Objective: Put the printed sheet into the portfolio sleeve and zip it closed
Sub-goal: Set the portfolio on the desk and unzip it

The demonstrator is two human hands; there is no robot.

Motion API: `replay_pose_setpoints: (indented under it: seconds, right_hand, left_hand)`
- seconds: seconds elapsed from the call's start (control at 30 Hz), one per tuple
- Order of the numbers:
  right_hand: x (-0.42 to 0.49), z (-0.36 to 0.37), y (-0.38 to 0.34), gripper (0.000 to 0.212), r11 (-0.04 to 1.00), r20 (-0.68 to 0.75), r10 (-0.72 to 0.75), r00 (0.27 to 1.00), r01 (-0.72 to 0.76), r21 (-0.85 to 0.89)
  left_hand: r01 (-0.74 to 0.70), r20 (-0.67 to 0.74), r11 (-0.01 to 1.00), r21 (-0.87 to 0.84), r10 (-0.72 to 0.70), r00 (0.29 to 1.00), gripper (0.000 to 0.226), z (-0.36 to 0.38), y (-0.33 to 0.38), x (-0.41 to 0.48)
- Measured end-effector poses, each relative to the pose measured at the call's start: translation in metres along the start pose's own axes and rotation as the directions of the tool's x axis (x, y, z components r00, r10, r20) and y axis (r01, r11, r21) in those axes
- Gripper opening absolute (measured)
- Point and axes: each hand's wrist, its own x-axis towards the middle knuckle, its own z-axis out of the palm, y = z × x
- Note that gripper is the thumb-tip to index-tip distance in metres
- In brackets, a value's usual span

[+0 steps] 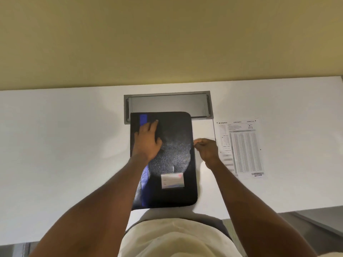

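A black portfolio sleeve [172, 154] with a blue stripe and a white label lies flat on the white table, straight in front of me. My left hand [147, 141] rests flat on its upper left part, fingers spread. My right hand [207, 150] is pinched shut at the sleeve's right edge, about halfway along, on what looks like the small zipper pull. The printed sheet [243, 149] lies flat on the table just right of my right hand, outside the sleeve.
A grey cable hatch [167, 102] is set into the white table [65, 145] behind the sleeve, whose top edge overlaps it. A yellow wall rises beyond the table's far edge. The table's near edge runs right by my body.
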Motion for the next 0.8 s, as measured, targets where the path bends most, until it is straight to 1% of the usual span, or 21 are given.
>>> replay_pose_setpoints:
  seconds: [0.03, 0.1, 0.23, 0.33, 0.4, 0.5, 0.67, 0.8]
  right_hand:
    - [-0.002, 0.0, -0.001, 0.015, 0.998, -0.008, -0.037, 0.999, 0.037, -0.044]
    - [-0.005, 0.0, -0.001, 0.014, 0.992, -0.027, -0.085, 0.996, 0.082, -0.099]
    - [-0.006, 0.003, -0.001, 0.014, 0.971, -0.032, -0.11, 0.993, 0.1, -0.216]
    - [-0.007, 0.003, -0.002, 0.018, 0.945, -0.024, -0.151, 0.988, 0.137, -0.298]
    - [-0.006, 0.002, -0.002, 0.019, 0.925, -0.011, -0.176, 0.984, 0.161, -0.343]
    - [-0.007, 0.001, 0.0, 0.021, 0.903, -0.003, -0.212, 0.977, 0.195, -0.382]
    - [-0.008, 0.0, 0.008, 0.019, 0.869, -0.001, -0.246, 0.969, 0.22, -0.444]
    - [-0.011, -0.002, 0.015, 0.018, 0.861, -0.042, -0.288, 0.957, 0.24, -0.449]
  left_hand:
    - [-0.066, 0.037, 0.995, 0.071, 0.064, 0.997, 0.079, 0.008, 0.001, -0.012]
    - [-0.175, 0.123, 0.972, 0.158, 0.156, 0.98, 0.087, 0.027, 0.001, -0.037]
    - [-0.328, 0.257, 0.921, 0.21, 0.271, 0.928, 0.098, 0.068, -0.004, -0.089]
    - [-0.4, 0.339, 0.89, 0.218, 0.316, 0.886, 0.106, 0.09, -0.008, -0.122]
    - [-0.409, 0.37, 0.882, 0.235, 0.308, 0.876, 0.113, 0.099, -0.008, -0.14]
    - [-0.379, 0.386, 0.88, 0.285, 0.256, 0.886, 0.118, 0.104, -0.005, -0.155]
    - [-0.275, 0.379, 0.889, 0.365, 0.128, 0.917, 0.117, 0.103, 0.011, -0.163]
    - [-0.253, 0.383, 0.885, 0.391, 0.094, 0.919, 0.111, 0.104, 0.022, -0.167]
